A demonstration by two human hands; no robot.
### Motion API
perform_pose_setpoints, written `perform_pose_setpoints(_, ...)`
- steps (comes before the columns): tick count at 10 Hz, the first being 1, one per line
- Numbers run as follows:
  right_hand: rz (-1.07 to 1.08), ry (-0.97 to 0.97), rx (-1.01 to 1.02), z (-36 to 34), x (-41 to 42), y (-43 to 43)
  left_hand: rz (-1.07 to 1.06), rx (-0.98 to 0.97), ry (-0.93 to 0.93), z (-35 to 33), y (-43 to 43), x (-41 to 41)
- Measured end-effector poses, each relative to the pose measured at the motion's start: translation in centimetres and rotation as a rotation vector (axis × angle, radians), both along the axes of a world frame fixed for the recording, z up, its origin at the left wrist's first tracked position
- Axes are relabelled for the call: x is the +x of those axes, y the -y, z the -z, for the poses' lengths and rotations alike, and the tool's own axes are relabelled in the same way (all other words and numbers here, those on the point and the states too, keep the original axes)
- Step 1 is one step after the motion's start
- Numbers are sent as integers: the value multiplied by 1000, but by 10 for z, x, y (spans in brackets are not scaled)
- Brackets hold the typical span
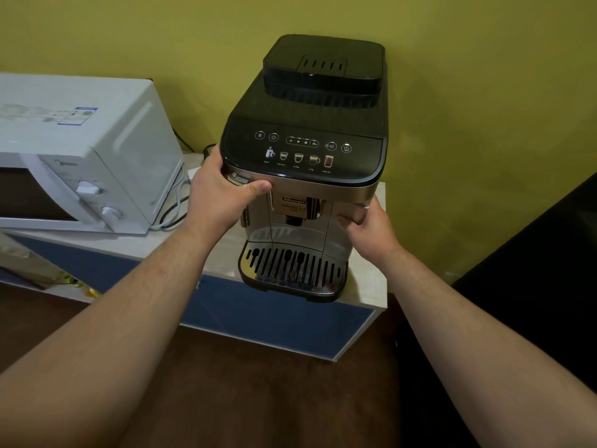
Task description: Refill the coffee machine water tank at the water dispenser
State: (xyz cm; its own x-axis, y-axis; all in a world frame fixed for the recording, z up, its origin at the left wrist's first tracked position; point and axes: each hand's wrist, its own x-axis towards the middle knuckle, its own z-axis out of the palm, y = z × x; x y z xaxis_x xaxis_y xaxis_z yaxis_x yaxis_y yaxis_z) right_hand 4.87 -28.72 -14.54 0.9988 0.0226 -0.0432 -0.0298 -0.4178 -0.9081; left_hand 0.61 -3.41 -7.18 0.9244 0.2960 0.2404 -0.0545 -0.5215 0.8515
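A black and silver coffee machine (pixel 303 150) stands on a pale cabinet top (pixel 371 282) against a yellow-green wall. My left hand (pixel 219 192) grips the machine's front left corner, thumb laid across the silver front, fingers wrapped round the side. My right hand (pixel 368 221) grips the silver panel at the front right of the machine, fingers curled on its edge. The water tank itself is not separately visible, and no water dispenser is in view.
A white microwave (pixel 80 150) stands on the same cabinet to the left, cables (pixel 174 211) trailing between it and the machine. The blue-fronted cabinet (pixel 274 315) ends just right of the machine. A dark object (pixel 549 253) fills the right edge. Brown floor lies below.
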Motion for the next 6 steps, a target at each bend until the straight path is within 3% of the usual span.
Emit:
perform_pose_setpoints(4, -11, 8, 34, 2, 6, -1, 5, -3, -1, 2, -1, 1)
perform_pose_setpoints(6, -86, -61, -231, -12, 3, 9, -8, -9, 4, 0, 1, 0)
